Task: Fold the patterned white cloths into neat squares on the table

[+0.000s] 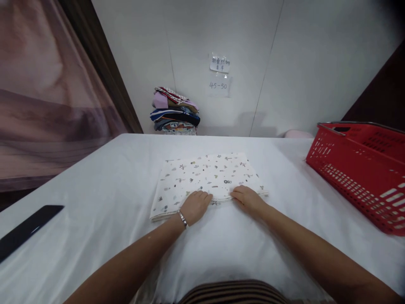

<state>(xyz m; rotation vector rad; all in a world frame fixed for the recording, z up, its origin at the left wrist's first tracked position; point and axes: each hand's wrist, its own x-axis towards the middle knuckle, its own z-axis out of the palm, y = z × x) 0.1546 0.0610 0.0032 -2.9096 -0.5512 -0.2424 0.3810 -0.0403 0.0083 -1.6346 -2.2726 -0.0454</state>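
A white cloth (209, 173) printed with small plants and dots lies folded into a flat rectangle in the middle of the table. My left hand (195, 207), with a bracelet at the wrist, is closed over the cloth's near edge, left of its centre. Further right along that same edge, my right hand (248, 199) pinches the folded layers between fingers and thumb. Between the two hands the edge is slightly lifted and shows several layers. Both thumbs are mostly hidden.
White fabric covers the table (120, 177). A red plastic basket (357, 169) stands at the right. Behind the far edge rises a stack of folded fabrics (175, 112) against the wall. A dark flat object (28, 228) lies at the left, beside a pink curtain (47, 105).
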